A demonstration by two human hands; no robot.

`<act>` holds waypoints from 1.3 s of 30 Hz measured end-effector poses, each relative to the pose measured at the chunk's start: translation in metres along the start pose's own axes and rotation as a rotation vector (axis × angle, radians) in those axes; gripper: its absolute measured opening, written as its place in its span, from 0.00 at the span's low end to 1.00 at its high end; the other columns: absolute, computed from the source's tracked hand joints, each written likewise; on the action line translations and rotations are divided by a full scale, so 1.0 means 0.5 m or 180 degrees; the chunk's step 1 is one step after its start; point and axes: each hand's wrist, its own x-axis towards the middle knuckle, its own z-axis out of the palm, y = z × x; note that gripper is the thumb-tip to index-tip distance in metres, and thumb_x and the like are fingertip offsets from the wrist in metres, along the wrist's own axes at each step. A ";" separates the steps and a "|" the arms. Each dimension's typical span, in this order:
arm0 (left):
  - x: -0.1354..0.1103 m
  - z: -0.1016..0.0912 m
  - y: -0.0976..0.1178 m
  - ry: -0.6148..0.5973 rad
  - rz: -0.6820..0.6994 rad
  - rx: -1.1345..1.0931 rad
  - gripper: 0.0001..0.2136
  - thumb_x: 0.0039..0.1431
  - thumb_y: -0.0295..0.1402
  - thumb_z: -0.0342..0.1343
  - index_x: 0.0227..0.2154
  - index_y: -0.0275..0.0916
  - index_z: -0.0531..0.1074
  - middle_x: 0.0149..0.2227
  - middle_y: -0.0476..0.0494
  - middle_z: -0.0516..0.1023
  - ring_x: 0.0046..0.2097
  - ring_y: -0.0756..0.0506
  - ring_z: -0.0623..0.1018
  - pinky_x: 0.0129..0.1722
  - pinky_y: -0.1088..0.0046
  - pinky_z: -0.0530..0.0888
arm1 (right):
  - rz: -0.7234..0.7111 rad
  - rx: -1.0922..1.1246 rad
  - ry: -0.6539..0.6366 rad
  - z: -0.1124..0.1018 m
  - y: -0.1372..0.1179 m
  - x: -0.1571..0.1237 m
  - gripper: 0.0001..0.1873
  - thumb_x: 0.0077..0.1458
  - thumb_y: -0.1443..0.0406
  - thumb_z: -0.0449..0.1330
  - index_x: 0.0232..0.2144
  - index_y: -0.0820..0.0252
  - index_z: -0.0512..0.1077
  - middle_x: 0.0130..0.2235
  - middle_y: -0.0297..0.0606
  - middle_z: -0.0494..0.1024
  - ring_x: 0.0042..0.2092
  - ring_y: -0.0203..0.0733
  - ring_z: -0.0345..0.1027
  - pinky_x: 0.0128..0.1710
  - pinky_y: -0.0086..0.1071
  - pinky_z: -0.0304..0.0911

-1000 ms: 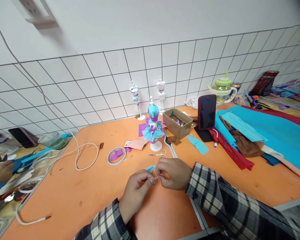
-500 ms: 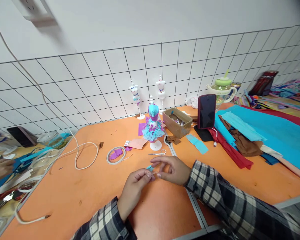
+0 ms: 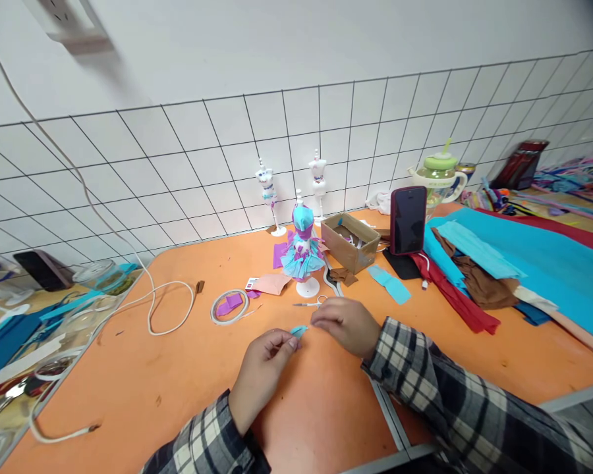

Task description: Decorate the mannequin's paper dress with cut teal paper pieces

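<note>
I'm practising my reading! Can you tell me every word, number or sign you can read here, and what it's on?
I can't read any for sure.
Jug: what look like faint marks on its band, too small to read.
Can: coloured print, too small and blurred.
White tag by the pink piece: tiny marks, unreadable.
Phone by the jug: dark screen, no words showing.

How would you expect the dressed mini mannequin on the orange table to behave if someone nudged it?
The dressed mini mannequin would probably tip rather easily, since it stands tall on a small round base. Its gathered blue skirt looks thin, so it would likely crumple under fingers.
</note>
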 end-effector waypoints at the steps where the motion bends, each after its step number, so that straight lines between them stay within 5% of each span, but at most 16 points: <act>1: 0.003 -0.004 0.000 0.0069 0.0020 -0.0033 0.12 0.56 0.39 0.53 0.27 0.36 0.75 0.29 0.43 0.77 0.34 0.45 0.74 0.37 0.71 0.68 | 0.0211 -0.0035 0.0136 -0.009 0.013 0.003 0.06 0.57 0.67 0.59 0.34 0.55 0.77 0.33 0.34 0.78 0.36 0.36 0.70 0.37 0.28 0.62; 6: 0.008 -0.007 -0.006 0.0016 0.0109 0.0023 0.11 0.56 0.38 0.53 0.28 0.36 0.75 0.31 0.42 0.78 0.35 0.44 0.75 0.38 0.70 0.69 | 0.0829 -0.0536 0.0075 -0.031 0.074 0.016 0.10 0.54 0.65 0.61 0.41 0.52 0.76 0.35 0.32 0.80 0.35 0.37 0.70 0.34 0.29 0.60; 21: 0.000 0.004 -0.003 -0.0160 0.0315 0.0376 0.10 0.59 0.34 0.52 0.28 0.38 0.75 0.31 0.44 0.78 0.36 0.46 0.76 0.39 0.71 0.70 | 0.0306 -0.1427 -0.0616 -0.021 0.095 0.026 0.09 0.58 0.62 0.57 0.37 0.49 0.78 0.37 0.34 0.78 0.42 0.41 0.67 0.39 0.32 0.58; 31: 0.000 0.004 -0.008 -0.0144 0.0360 0.0419 0.10 0.59 0.34 0.51 0.28 0.38 0.75 0.32 0.44 0.78 0.36 0.46 0.76 0.40 0.71 0.70 | 0.0813 -0.0902 -0.0342 -0.034 0.097 0.020 0.07 0.52 0.64 0.62 0.36 0.54 0.74 0.38 0.33 0.77 0.38 0.37 0.69 0.36 0.30 0.58; 39: -0.002 0.001 -0.002 -0.0114 0.0395 0.0456 0.10 0.59 0.34 0.51 0.28 0.39 0.75 0.32 0.44 0.78 0.36 0.46 0.76 0.39 0.71 0.70 | 0.0713 -0.0433 -0.0237 -0.030 0.093 0.021 0.02 0.53 0.67 0.61 0.30 0.56 0.75 0.34 0.32 0.78 0.36 0.36 0.70 0.35 0.29 0.59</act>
